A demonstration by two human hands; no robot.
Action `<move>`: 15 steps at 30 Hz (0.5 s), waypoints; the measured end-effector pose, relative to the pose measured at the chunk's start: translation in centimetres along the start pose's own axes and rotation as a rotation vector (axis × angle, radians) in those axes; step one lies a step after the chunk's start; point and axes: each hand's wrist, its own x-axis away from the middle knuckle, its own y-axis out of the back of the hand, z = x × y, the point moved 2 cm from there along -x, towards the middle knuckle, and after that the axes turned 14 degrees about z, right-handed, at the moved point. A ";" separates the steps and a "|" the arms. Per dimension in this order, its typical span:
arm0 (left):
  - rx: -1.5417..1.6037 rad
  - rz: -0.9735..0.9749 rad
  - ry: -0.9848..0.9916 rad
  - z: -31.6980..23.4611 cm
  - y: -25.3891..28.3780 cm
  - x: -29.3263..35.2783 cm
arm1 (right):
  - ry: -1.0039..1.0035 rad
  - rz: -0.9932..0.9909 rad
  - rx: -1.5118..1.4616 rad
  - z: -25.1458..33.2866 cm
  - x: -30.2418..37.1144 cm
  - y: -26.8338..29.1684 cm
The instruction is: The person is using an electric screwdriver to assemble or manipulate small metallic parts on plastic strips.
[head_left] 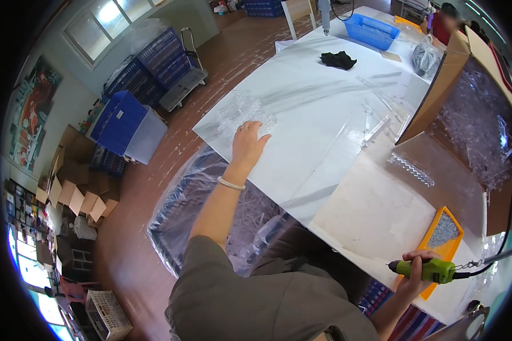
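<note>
My left hand [248, 142] reaches to the table's far left corner, thumb apart from the fingers. Its fingertips are at the near edge of a flat spread of clear patterned plastic pieces [239, 111]; whether they touch it I cannot tell. At the lower right, my right hand [416, 275] is wrapped round a green electric screwdriver [438, 270], whose tip points left. Behind that hand lies a yellow tray [459, 234] holding many small grey metal parts [444, 232]. A clear zigzag plastic strip [412, 169] lies beyond the tray.
A cardboard box [438, 94] full of clear plastic parts stands tilted at right. More clear strips [375, 131] lie left of it. A blue basket [371, 31] and black cloth [338, 60] sit far back. A plastic-lined crate [182, 210] is beside the table. Another person is at back right.
</note>
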 end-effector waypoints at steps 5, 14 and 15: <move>-0.057 -0.021 0.076 2.5 -2.0 0.5 | 0.007 0.010 -0.018 -0.1 -0.2 -1.3; 0.254 0.001 0.155 1.7 -2.4 2.3 | -0.025 -0.069 0.035 1.0 1.8 0.7; 0.299 0.033 0.151 0.6 -2.3 3.0 | -0.040 -0.098 0.030 1.0 2.0 1.1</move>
